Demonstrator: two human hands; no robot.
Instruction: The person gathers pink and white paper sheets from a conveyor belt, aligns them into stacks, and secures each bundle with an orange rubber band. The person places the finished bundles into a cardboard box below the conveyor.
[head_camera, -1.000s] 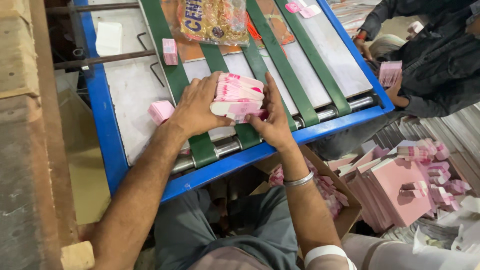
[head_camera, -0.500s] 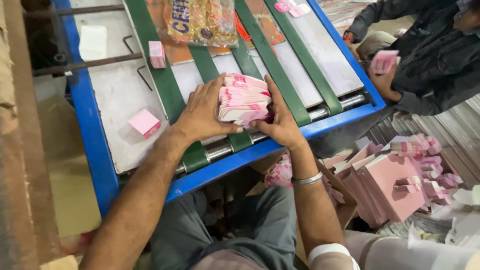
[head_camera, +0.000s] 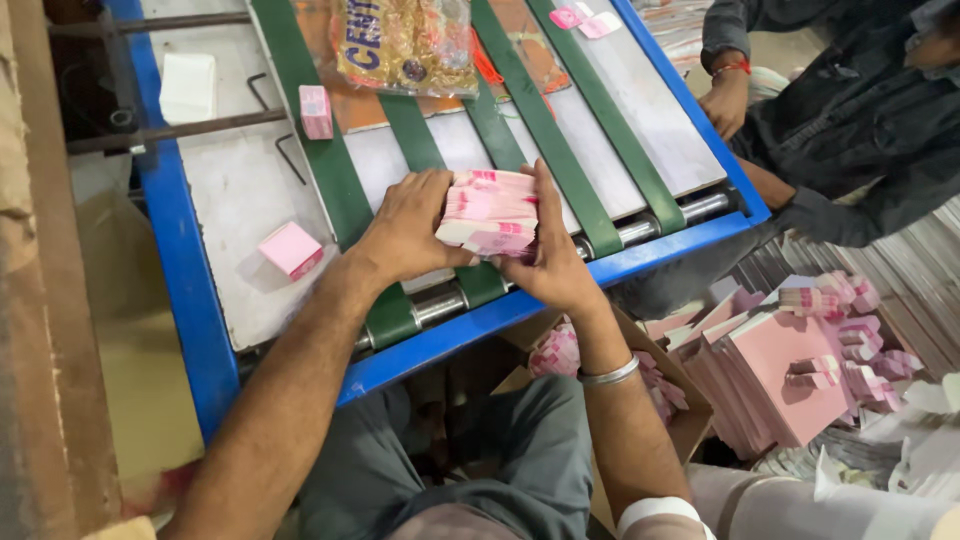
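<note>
Squeezing from both sides, the left hand (head_camera: 405, 228) and right hand (head_camera: 545, 262) clamp a stack of pink boxes (head_camera: 489, 211), keeping it square on the conveyor (head_camera: 250, 190).

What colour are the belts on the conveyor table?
Dark green belts, running over a blue-framed table; the head view shows it.

The stack of pink packets (head_camera: 490, 212) between both hands now sits squarer and tighter than a second ago. The left hand (head_camera: 408, 228) has slid from its top to its side. The small pink box (head_camera: 291, 249) lies farther from that hand.
</note>
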